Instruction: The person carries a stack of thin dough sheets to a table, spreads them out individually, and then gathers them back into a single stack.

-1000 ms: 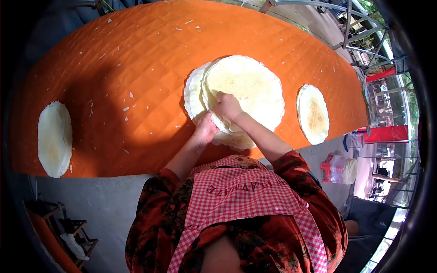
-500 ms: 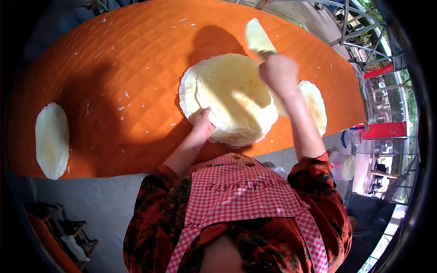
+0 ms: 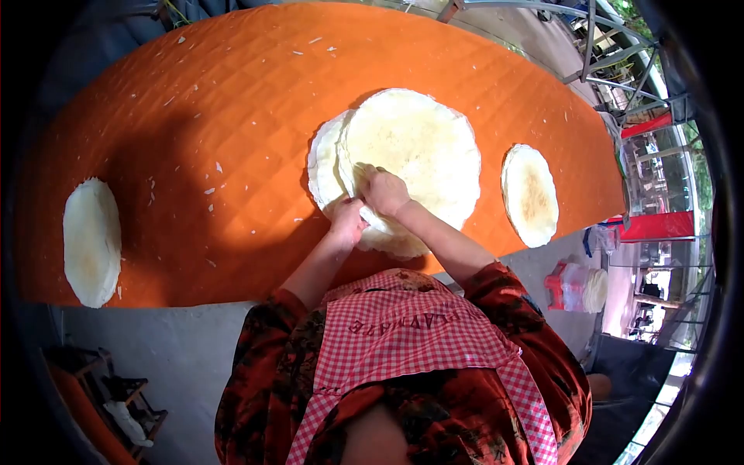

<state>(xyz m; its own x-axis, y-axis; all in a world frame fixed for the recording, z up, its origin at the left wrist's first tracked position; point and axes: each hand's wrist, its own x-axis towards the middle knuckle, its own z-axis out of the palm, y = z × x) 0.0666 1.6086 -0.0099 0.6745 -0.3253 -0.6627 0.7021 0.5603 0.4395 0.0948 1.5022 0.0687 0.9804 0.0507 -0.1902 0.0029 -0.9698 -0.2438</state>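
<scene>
Pinching the near-left edge of one central pile [image 3: 422,136] of thin pale rounds, with curled left hand [image 3: 346,221] and right hand [image 3: 385,192] close together.
Resting on one orange table [image 3: 256,101], between two outlying rounds: left round [image 3: 91,242], right round [image 3: 530,195]. Wearing one red-and-white checked apron [image 3: 411,329], apparently lettered "PLAYMATE".

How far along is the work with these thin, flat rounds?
Partway, it seems. The left pile and right pile lie untouched, perhaps already sorted. The left hand and right hand grip the near-left edge of the middle pile. Its overlapping rounds look left to handle; how many, I can't tell.
</scene>
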